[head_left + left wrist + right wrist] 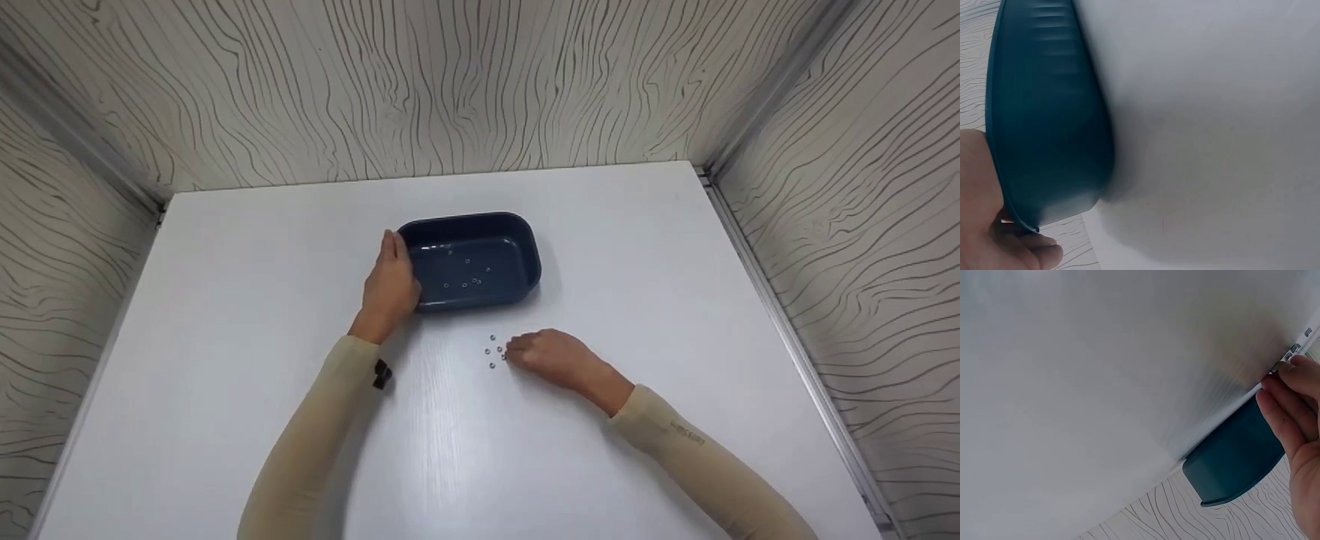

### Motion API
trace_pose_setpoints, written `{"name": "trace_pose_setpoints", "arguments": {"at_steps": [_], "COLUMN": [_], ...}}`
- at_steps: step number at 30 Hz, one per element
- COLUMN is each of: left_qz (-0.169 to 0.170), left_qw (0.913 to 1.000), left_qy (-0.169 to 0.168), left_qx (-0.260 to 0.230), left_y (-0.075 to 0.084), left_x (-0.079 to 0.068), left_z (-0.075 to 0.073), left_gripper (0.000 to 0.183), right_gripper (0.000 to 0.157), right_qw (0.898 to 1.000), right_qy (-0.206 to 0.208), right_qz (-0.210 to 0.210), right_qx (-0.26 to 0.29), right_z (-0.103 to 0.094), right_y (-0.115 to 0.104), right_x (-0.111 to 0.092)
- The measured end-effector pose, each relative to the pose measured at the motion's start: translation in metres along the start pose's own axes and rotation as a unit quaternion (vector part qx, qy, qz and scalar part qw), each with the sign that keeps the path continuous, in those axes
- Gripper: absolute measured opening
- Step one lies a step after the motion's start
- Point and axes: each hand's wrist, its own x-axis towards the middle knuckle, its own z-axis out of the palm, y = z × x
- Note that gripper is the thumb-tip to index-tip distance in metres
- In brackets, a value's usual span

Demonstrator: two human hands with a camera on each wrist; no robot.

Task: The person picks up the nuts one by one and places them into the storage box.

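Observation:
A dark blue rectangular plastic container [480,300] stands on the white table. My left hand [391,281] grips its left wall, with the fingers at the far corner; in the left wrist view the same hand [988,219] holds the rim. Several small metal nuts [487,269] lie scattered on the container's floor. In front of it, several more nuts [492,337] sit in a loose group on the table. My right hand [555,358] is down at the right side of this group. In the right wrist view, its thumb and index fingertip pinch a nut [1275,368] at the table surface.
The white table [225,337] reaches back to a wood-grain patterned wall [450,90], with similar panels at both sides. A metal rail [795,330] runs along the right edge. A small black piece [382,374] shows at the left sleeve's cuff.

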Motion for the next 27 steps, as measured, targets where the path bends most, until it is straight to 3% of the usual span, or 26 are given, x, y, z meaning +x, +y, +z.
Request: {"name": "trace_pose_setpoints", "arguments": {"at_steps": [8, 14, 27], "left_qz": [-0.005, 0.004, 0.006], "left_qw": [1.0000, 0.9999, 1.0000], "left_qy": [-0.005, 0.008, 0.000], "left_qx": [0.002, 0.012, 0.004], "left_y": [-0.0003, -0.0003, -0.0006], "left_x": [-0.0010, 0.0001, -0.0005], "left_z": [0.0002, -0.0013, -0.0016], "left_gripper": [0.073, 0.072, 0.074], "right_gripper": [0.030, 0.031, 0.032], "right_qw": [0.999, 0.999, 0.999], "right_qy": [-0.019, -0.018, -0.018], "right_qz": [0.001, 0.007, 0.006], "right_qx": [-0.038, -0.042, -0.034], "right_z": [-0.0018, -0.0030, -0.0046], "right_y": [-0.0057, -0.0057, -0.0047], "right_x": [0.0004, 0.0004, 0.0002]}}
